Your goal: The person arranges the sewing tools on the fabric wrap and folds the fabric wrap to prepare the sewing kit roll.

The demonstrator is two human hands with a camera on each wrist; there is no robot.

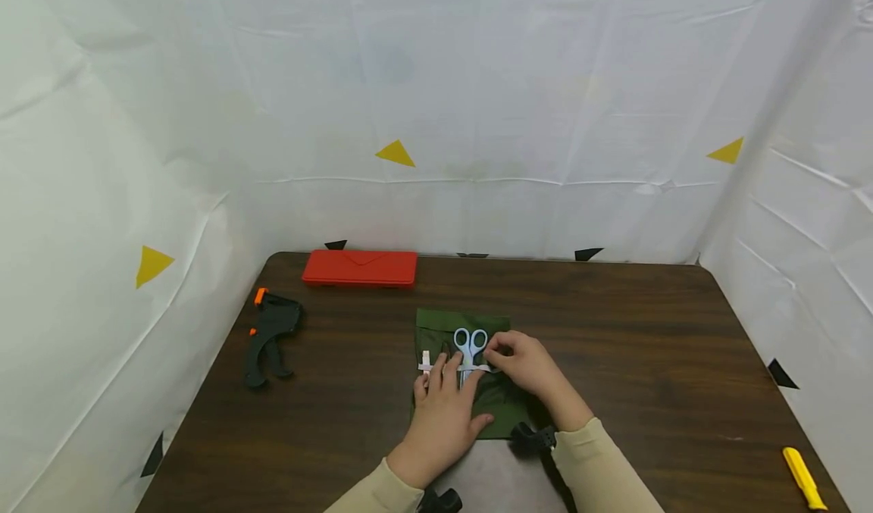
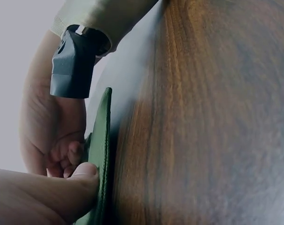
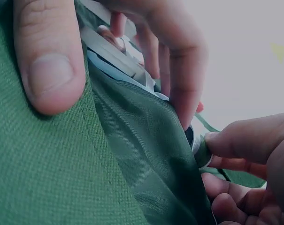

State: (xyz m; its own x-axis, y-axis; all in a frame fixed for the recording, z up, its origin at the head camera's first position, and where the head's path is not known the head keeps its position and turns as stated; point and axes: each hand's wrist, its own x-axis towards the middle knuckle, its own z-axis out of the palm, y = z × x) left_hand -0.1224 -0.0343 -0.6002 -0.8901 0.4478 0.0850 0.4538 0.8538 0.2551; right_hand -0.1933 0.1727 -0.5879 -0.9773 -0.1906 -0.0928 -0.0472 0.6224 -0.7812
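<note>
A green fabric pouch [image 1: 505,418] lies on the dark wooden table, with light-blue scissors [image 1: 469,356] under a white elastic band [image 1: 484,367]. Left of the scissors, a small whitish item [image 1: 426,360] also sits at the band. My left hand [image 1: 443,422] rests on the pouch, fingers spread over its middle; in the right wrist view its thumb lies on the green fabric [image 3: 52,164]. Beside the scissors handles, my right hand [image 1: 528,365] pinches the band's right part between thumb and forefinger. The left hand covers the scissors' lower blades.
At the back left lies a red case [image 1: 360,268]. A black clamp [image 1: 276,320] with orange parts is on the left side. Near the right front edge is a yellow-handled tool [image 1: 801,471]. A greyish sheet [image 1: 501,475] lies below the pouch. White sheeting surrounds the table.
</note>
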